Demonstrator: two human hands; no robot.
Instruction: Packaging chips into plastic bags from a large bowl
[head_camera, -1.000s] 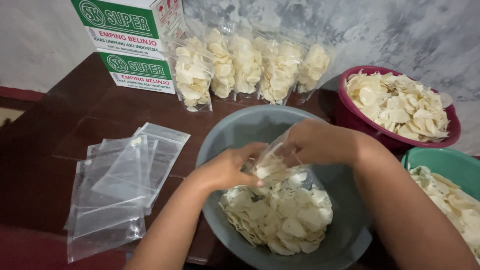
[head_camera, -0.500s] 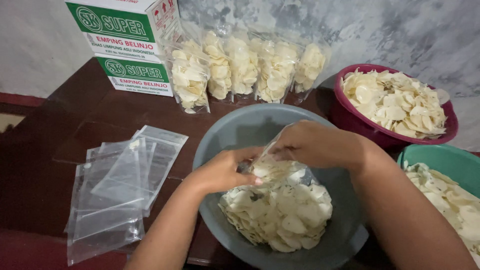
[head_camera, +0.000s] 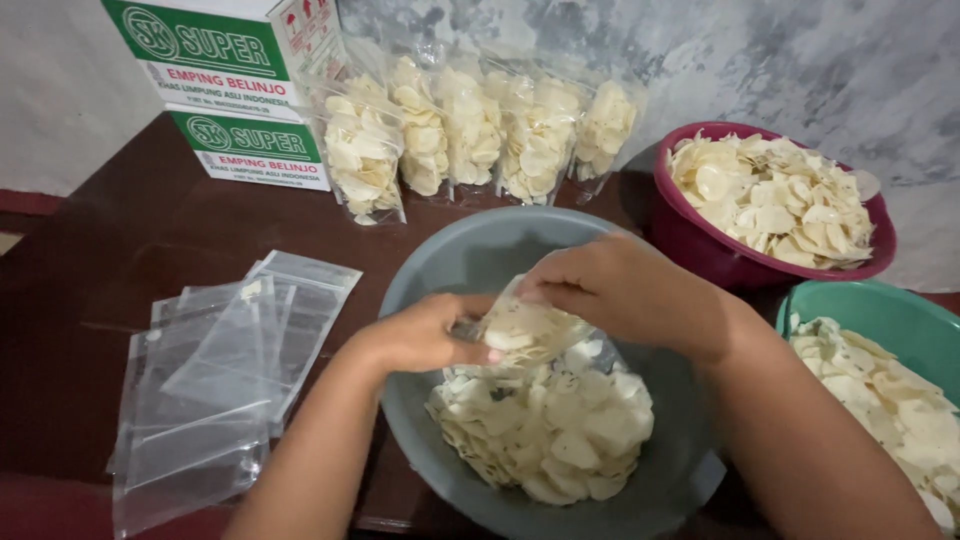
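Note:
A clear plastic bag (head_camera: 528, 330), partly filled with pale round crackers, is held over a grey bowl (head_camera: 470, 255). My left hand (head_camera: 420, 335) grips the bag's left edge. My right hand (head_camera: 615, 285) pinches the bag's top from the right. Beneath the bag lies a heap of loose crackers (head_camera: 545, 425) in the near half of the bowl.
A stack of empty clear bags (head_camera: 215, 375) lies on the dark wooden table (head_camera: 110, 250) at left. Several filled cracker bags (head_camera: 470, 130) lean against the back wall beside two green-and-white boxes (head_camera: 235, 90). A maroon bowl (head_camera: 700, 250) and a green bowl (head_camera: 890, 315) of crackers stand at right.
The bag has tipped lower and flatter over the cracker heap, with both hands still on it. The view has shifted slightly, so everything sits a little further left.

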